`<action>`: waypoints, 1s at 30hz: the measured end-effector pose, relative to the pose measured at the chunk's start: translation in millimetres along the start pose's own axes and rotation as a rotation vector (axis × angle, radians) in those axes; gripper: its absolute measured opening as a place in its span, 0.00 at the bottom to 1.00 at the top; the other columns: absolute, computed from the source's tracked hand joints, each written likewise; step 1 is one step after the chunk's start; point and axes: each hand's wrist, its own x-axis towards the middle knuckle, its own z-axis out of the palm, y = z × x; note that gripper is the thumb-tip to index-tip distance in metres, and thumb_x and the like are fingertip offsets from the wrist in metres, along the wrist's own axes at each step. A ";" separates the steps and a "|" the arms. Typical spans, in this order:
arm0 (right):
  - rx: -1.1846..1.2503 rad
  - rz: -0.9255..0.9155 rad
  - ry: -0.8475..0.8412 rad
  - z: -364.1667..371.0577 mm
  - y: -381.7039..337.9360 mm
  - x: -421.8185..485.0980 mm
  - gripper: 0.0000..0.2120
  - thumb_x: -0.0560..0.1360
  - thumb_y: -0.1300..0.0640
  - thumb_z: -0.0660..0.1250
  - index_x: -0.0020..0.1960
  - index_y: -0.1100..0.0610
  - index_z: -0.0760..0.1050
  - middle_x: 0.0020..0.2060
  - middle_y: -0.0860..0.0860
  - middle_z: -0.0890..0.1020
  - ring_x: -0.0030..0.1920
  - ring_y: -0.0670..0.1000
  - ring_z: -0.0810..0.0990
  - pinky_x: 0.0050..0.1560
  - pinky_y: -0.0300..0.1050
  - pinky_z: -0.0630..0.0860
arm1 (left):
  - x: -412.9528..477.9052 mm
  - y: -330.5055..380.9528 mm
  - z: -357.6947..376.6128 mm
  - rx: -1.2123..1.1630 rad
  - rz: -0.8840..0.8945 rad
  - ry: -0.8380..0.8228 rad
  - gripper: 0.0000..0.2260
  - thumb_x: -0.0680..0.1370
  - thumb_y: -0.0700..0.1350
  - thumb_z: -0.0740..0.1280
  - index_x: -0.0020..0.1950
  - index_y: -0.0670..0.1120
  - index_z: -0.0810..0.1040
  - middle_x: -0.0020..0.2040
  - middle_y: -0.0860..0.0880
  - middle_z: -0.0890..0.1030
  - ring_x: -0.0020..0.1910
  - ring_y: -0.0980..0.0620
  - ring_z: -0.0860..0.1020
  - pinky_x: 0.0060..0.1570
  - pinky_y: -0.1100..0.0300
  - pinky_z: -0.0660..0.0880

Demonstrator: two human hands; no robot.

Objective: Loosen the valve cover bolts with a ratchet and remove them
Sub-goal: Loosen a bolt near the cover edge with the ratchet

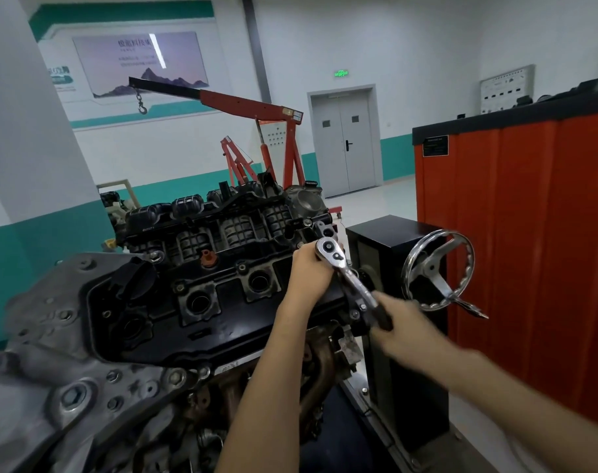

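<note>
Well, the room is a workshop with white walls banded in teal and a pale glossy floor [376,199]. A grey double door [345,148] stands at one o'clock with a green exit sign [340,73] above it. A red hoist [249,104] stands at twelve o'clock behind the engine [69,353], its hook hanging off to eleven. A tall red cabinet [529,216] fills the three o'clock side. Between cabinet and engine is a black stand [393,240] carrying a chrome handwheel [431,268].

The engine sits tilted at centre, with the black valve cover [161,322] facing up. The left hand [309,271] reaches in from six o'clock, forearm laid across the cover. Its fingers curl round the head of the ratchet [350,279] at the cover's two o'clock corner. The right hand [403,327] comes in from four o'clock, blurred, and is clenched round the dark grip at the handle's lower end. The handle slants from the head down toward five o'clock. The bolt under the head is hidden by the tool. Another bolt [179,287] sits seated in the cover near its middle, beside a plug well.

The plug wells [198,302] in the cover are dark inside, and I cannot tell what is in them. An orange cap [207,259] stands just beyond them at twelve o'clock
</note>
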 end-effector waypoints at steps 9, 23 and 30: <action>-0.464 -0.093 0.092 -39.6 2.7 23.8 0.08 0.75 0.59 0.65 0.48 0.51 0.67 0.35 0.52 0.74 0.36 0.57 0.78 0.35 0.43 0.69 | 3.7 -7.5 1.8 -0.093 -0.032 0.089 0.08 0.78 0.35 0.64 0.40 0.34 0.77 0.30 0.55 0.76 0.33 0.59 0.72 0.37 0.66 0.69; -0.094 -0.009 -0.037 -11.7 0.3 5.3 0.10 0.74 0.66 0.65 0.51 0.54 0.73 0.34 0.51 0.76 0.29 0.45 0.74 0.26 0.33 0.68 | 4.7 -6.1 -0.9 -0.043 -0.035 -0.024 0.24 0.79 0.37 0.65 0.23 0.54 0.72 0.24 0.58 0.72 0.28 0.63 0.67 0.34 0.65 0.66; -0.483 -0.108 0.034 -47.8 4.0 32.7 0.07 0.76 0.60 0.65 0.47 0.53 0.66 0.33 0.50 0.74 0.32 0.52 0.75 0.30 0.42 0.70 | 2.3 -10.0 -1.0 -0.080 -0.025 0.044 0.11 0.77 0.34 0.61 0.38 0.41 0.80 0.37 0.44 0.80 0.40 0.52 0.72 0.43 0.56 0.68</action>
